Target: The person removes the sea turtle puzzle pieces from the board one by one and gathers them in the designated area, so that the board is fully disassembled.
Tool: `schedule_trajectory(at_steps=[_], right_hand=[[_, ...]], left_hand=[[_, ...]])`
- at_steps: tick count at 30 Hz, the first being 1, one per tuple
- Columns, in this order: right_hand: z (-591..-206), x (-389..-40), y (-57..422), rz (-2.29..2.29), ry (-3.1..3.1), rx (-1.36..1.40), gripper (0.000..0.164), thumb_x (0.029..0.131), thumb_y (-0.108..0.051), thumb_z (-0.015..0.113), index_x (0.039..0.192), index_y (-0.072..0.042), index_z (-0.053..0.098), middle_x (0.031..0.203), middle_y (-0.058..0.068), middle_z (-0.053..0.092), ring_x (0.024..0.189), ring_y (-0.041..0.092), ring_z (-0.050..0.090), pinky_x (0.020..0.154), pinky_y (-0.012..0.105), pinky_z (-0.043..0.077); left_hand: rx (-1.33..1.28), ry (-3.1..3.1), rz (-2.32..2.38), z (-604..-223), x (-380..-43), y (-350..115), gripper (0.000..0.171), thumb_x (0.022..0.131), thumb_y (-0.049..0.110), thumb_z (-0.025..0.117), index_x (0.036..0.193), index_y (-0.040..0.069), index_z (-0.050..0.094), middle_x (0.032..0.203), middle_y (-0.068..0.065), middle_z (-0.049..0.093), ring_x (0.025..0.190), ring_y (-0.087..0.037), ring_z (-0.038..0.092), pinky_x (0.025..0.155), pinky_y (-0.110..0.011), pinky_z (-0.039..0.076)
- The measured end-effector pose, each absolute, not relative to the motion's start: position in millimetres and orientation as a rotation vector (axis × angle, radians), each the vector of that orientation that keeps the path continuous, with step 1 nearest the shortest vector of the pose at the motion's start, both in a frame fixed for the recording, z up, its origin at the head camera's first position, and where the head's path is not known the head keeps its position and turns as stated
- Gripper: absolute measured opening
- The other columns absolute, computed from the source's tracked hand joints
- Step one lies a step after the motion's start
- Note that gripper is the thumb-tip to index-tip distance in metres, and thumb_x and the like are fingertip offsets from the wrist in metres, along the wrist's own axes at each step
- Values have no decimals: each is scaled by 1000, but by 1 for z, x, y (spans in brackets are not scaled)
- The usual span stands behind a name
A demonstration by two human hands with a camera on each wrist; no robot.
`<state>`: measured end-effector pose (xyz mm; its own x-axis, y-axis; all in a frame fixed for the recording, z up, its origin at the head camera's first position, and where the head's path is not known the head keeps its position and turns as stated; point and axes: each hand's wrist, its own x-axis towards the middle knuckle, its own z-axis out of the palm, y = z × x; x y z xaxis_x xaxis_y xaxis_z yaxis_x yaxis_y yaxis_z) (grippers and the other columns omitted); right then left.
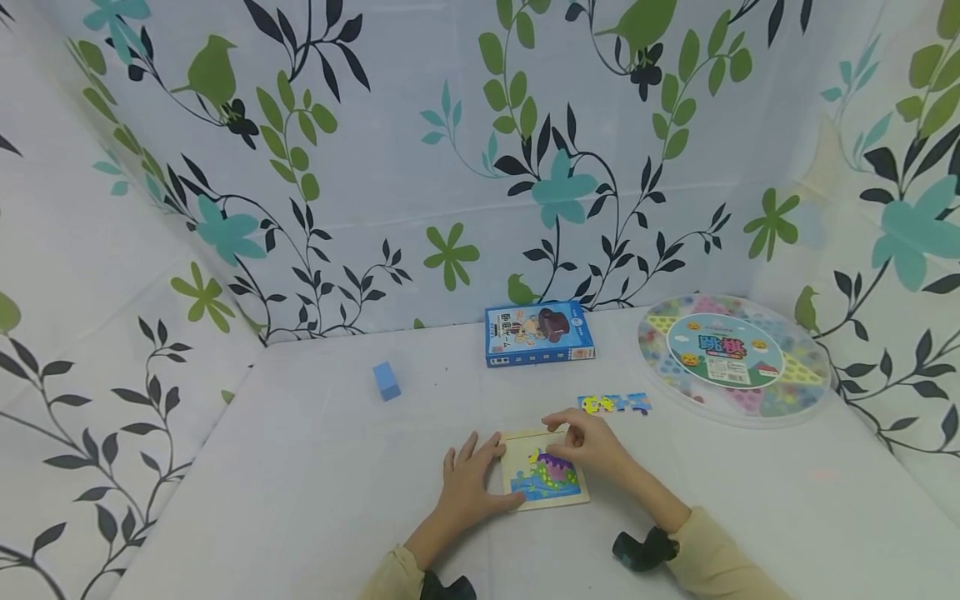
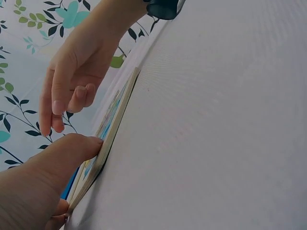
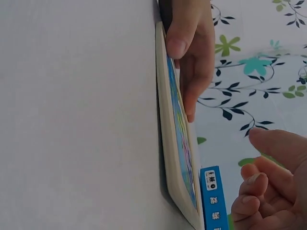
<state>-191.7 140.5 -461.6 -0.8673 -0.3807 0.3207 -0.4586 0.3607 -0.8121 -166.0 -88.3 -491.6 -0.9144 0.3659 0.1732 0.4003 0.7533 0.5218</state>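
A jigsaw puzzle board (image 1: 556, 503) with a pale wooden rim lies on the white table, its colourful pieces filling the lower and right part of it. My left hand (image 1: 471, 487) holds the board at its left side, the thumb (image 2: 86, 146) resting on the near rim and the fingers at the far left edge. Over the board's upper right hovers my right hand (image 1: 592, 446). In the right wrist view its fingers (image 3: 254, 187) are loosely bent, with no piece visible between them and the thumb. Several loose puzzle pieces (image 1: 615, 404) lie just behind the right hand.
A blue box (image 1: 538, 333) stands at the back of the table. To its right is a round Chinese checkers set (image 1: 731, 358) in clear packaging. A small blue block (image 1: 387, 381) lies at the back left. Patterned cloth (image 1: 375, 167) hangs behind.
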Motion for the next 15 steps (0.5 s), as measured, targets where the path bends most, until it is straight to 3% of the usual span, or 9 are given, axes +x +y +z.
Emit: schedule_trajectory(at_steps=[15], right_hand=[[-487, -189, 134, 1711, -2686, 679, 50, 73, -8, 73, 118, 2, 53, 96, 4, 55, 55, 10, 44, 47, 19, 35]], left_hand=[[-634, -2894, -880, -491, -167, -89, 74, 66, 57, 67, 122, 11, 52, 137, -5, 39, 128, -34, 20, 96, -60, 6]])
